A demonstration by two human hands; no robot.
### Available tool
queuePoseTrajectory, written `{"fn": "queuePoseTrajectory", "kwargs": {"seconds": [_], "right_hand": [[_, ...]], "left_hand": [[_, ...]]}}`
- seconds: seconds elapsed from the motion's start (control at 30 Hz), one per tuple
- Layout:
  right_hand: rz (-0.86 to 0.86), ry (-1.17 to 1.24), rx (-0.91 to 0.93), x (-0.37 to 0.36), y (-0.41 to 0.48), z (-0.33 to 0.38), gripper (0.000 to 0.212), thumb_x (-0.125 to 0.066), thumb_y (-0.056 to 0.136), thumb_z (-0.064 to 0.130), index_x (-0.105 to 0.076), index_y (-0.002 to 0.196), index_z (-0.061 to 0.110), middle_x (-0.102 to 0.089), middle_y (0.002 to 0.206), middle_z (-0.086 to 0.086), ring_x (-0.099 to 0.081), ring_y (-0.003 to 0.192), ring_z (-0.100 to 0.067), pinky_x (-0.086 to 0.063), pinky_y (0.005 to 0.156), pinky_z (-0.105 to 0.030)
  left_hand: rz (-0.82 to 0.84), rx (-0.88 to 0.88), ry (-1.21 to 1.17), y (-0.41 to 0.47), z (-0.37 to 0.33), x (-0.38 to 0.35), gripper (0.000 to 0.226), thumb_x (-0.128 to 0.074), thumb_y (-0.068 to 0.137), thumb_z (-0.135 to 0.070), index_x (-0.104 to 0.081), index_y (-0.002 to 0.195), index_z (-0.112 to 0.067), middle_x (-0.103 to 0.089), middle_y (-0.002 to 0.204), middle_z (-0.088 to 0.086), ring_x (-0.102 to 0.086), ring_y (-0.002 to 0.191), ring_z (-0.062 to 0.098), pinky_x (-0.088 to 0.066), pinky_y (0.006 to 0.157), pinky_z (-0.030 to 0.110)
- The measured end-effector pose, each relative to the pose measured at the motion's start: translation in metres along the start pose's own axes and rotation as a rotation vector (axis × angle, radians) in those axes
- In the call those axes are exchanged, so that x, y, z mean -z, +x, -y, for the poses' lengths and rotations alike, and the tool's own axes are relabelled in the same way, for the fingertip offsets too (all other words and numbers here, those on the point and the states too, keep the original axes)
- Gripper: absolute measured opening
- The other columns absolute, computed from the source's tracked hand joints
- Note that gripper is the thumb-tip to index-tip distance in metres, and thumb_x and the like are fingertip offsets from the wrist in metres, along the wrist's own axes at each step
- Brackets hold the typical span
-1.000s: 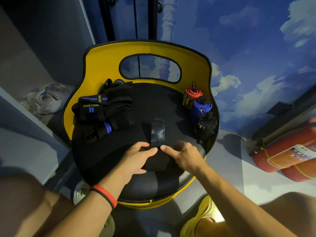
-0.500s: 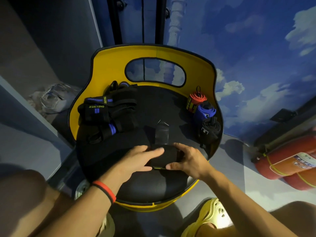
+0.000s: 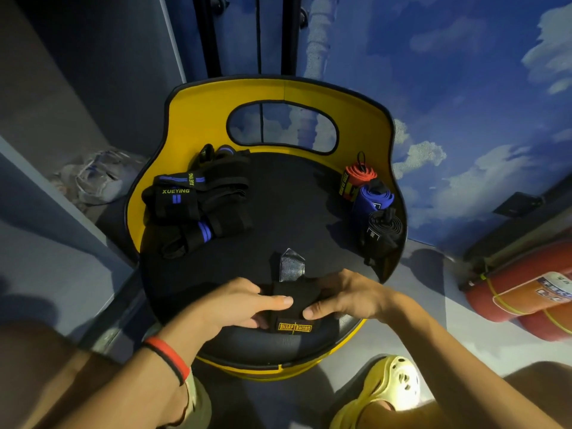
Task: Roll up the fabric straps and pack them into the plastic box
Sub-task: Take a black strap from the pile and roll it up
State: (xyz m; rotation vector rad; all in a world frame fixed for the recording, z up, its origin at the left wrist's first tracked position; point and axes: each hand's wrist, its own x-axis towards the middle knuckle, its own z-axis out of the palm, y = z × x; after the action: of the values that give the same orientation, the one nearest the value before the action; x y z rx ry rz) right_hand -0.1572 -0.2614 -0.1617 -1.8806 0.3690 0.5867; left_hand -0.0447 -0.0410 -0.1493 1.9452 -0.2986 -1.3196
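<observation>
Left hand (image 3: pixel 238 305) pinches the black strap (image 3: pixel 292 317) at the near edge of the seat (image 3: pixel 294 205), fingers laid over it. The right hand (image 3: pixel 346 297) grips the strap's other side, thumb forward. The strap looks soft, light and springy, so I'd hold the rolled end tight at both edges. Counting: one tangled loose pile (image 3: pixel 198 209), number unclear; one strap in hand; three finished rolls, red (image 3: pixel 359 178), blue (image 3: pixel 373 198), black (image 3: pixel 383 229). No box shows.

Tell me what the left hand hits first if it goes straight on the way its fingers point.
The left hand points across the black strap that both hands hold, so it would most likely meet the right hand, at its thumb, first; depth is unclear.
</observation>
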Motion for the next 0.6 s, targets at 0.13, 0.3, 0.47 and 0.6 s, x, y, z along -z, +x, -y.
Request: {"fn": "queuePoseTrajectory", "kwargs": {"seconds": [0.13, 0.3, 0.47, 0.6], "right_hand": [[-0.055, 0.056, -0.031, -0.003, 0.001, -0.002, 0.049, -0.085, 0.073, 0.054, -0.074, 0.115, 0.032, -0.076, 0.108, 0.008, -0.07, 0.106, -0.017, -0.059, 0.089, -0.038], [-0.233, 0.092, 0.064, -0.006, 0.001, 0.003, 0.06, -0.084, 0.071, 0.05, -0.064, 0.121, 0.025, -0.071, 0.112, 0.001, -0.069, 0.101, -0.015, -0.058, 0.093, -0.036], [-0.455, -0.375, 0.25, -0.022, -0.004, 0.006, 0.05, -0.066, 0.085, 0.064, -0.058, 0.123, 0.032, -0.057, 0.111, 0.014, -0.06, 0.103, -0.01, -0.052, 0.092, -0.04], [-0.476, -0.859, 0.214, -0.041, -0.013, 0.016, 0.098, -0.066, 0.071, 0.077, -0.032, 0.152, 0.034, -0.037, 0.141, 0.01, -0.036, 0.131, -0.016, -0.027, 0.116, -0.041]], "left_hand": [[-0.022, 0.071, -0.05, 0.01, 0.001, 0.001, 0.053, -0.08, 0.08, -0.055, -0.075, 0.11, -0.012, -0.077, 0.109, 0.006, -0.078, 0.09, 0.019, -0.06, 0.093, 0.033], [-0.074, 0.093, -0.111, 0.017, 0.0, -0.003, 0.062, -0.075, 0.08, -0.064, -0.072, 0.119, -0.016, -0.077, 0.11, 0.007, -0.078, 0.085, 0.019, -0.062, 0.088, 0.035], [-0.129, 0.133, -0.154, 0.02, -0.001, -0.004, 0.076, -0.073, 0.077, -0.07, -0.066, 0.127, -0.013, -0.073, 0.116, 0.015, -0.078, 0.081, 0.021, -0.064, 0.081, 0.033], [-0.278, 0.094, -0.212, 0.024, -0.002, -0.008, 0.065, -0.073, 0.081, -0.065, -0.066, 0.121, -0.013, -0.072, 0.111, 0.008, -0.074, 0.089, 0.023, -0.064, 0.069, 0.03]]}}
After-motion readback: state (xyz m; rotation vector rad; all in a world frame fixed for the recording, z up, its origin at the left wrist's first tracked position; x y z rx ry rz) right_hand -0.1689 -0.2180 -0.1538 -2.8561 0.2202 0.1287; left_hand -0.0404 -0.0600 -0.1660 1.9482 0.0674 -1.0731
